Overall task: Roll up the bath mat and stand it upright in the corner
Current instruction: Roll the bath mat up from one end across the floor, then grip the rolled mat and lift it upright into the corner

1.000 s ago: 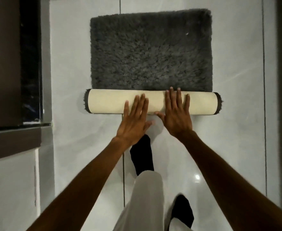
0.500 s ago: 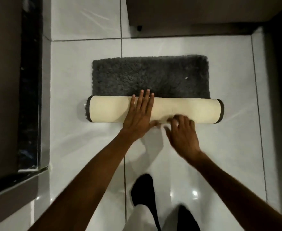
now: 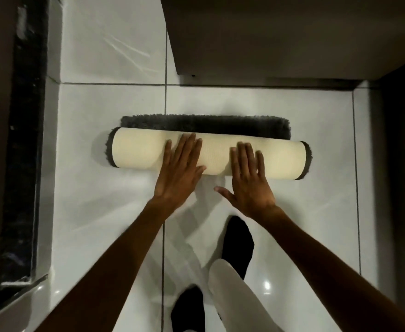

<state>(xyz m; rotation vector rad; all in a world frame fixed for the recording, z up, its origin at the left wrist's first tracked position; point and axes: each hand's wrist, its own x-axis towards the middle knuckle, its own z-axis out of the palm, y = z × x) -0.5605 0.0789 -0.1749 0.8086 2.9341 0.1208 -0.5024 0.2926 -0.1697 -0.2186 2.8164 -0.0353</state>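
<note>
The bath mat (image 3: 137,152) lies across the white tiled floor as a thick roll, cream backing outward, dark grey pile showing at both ends. Only a narrow strip of flat grey pile (image 3: 206,124) sticks out beyond the roll on its far side. My left hand (image 3: 181,171) rests flat on the roll's middle, fingers spread and pointing away from me. My right hand (image 3: 249,178) presses flat on the roll just to the right, thumb out over the floor. Neither hand grips the mat.
A dark door or panel (image 3: 280,37) stands beyond the mat, with a dark wall (image 3: 402,164) at the right forming a corner. A black stone threshold (image 3: 22,152) runs along the left. My feet in black socks (image 3: 237,243) stand on the tiles behind the roll.
The roll has travelled away from me and grown thicker; the flat grey part shrank to a narrow strip. My right hand moved back up onto the roll, flat.
</note>
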